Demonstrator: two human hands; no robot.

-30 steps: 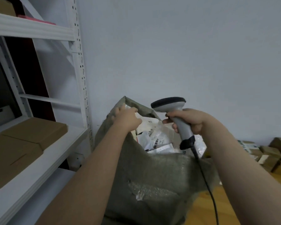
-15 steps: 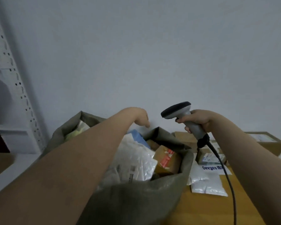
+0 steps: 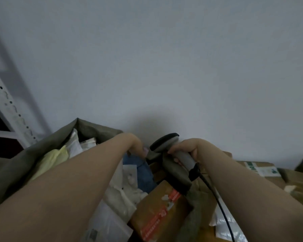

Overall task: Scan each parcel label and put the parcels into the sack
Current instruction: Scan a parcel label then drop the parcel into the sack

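Note:
The olive-green sack (image 3: 94, 127) stands open at lower left. Inside it lie a pale yellow bag (image 3: 51, 159), white plastic mailers (image 3: 122, 191), a blue parcel (image 3: 143, 172) and a brown box with red tape (image 3: 161, 212). My left hand (image 3: 136, 144) reaches across the sack's mouth, fingers curled down at the far rim by the blue parcel; what they grip is hidden. My right hand (image 3: 191, 149) is closed around the handle of a grey barcode scanner (image 3: 164, 142), held just over the sack's right rim. Its black cable (image 3: 217, 198) trails down to the right.
Brown cardboard parcels (image 3: 257, 167) with labels lie on the wooden table at the right. White poly mailers (image 3: 224, 224) sit by the sack's right side. A white perforated shelf upright (image 3: 5, 105) stands at the left, against a plain grey wall.
My view has swung right and closer to the sack. My left hand let go of the sack's near rim and dropped to the far rim. The scanner came down toward the sack.

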